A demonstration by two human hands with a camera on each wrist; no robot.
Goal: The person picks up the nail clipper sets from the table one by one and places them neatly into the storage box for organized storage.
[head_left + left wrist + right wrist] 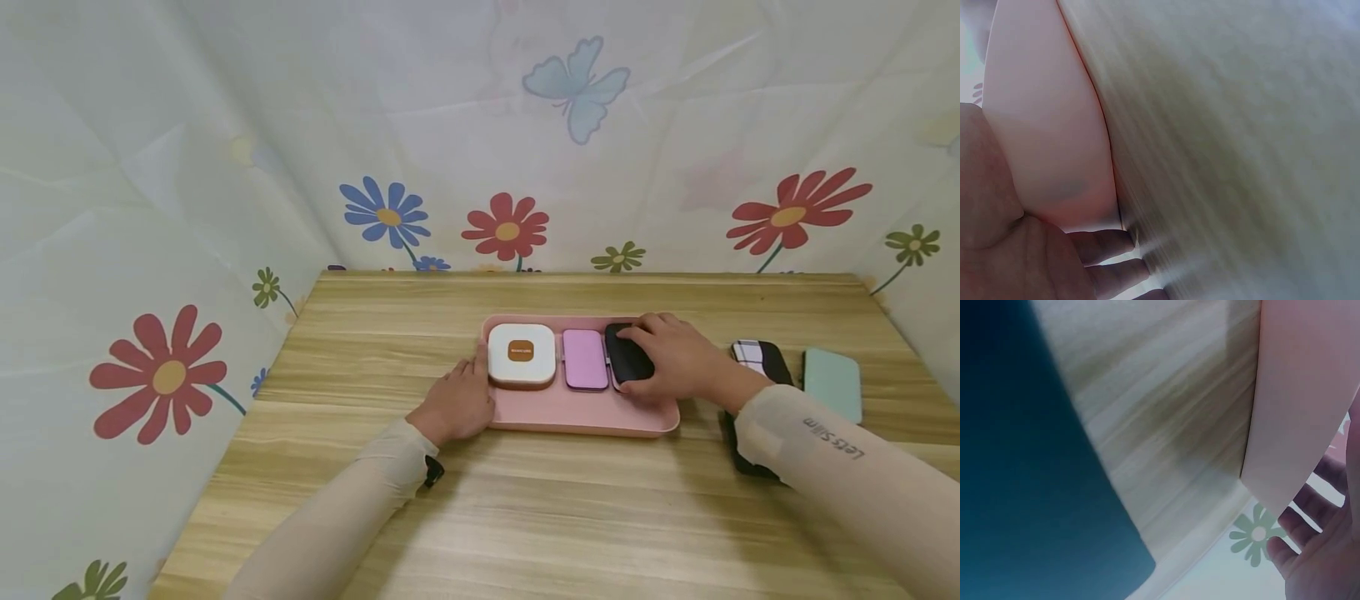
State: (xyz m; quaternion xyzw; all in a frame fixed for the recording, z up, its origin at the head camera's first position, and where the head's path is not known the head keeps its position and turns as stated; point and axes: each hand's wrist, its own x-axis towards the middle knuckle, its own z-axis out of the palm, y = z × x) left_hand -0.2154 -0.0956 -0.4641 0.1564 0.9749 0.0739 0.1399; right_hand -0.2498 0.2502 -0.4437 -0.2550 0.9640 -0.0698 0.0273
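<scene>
A shallow pink tray lies on the table. Inside it, from left to right, are a white rounded square box with a brown label, a flat lilac case and a flat black case. My left hand rests against the tray's left end, fingers extended along the wall; the left wrist view shows its palm beside the pink wall. My right hand reaches over the tray's right end and holds the black case between thumb and fingers, hiding its right side.
Right of the tray lie a black-and-white patterned case and a mint green case. A black item is partly covered by my right forearm. A flowered sheet hangs behind the wooden table.
</scene>
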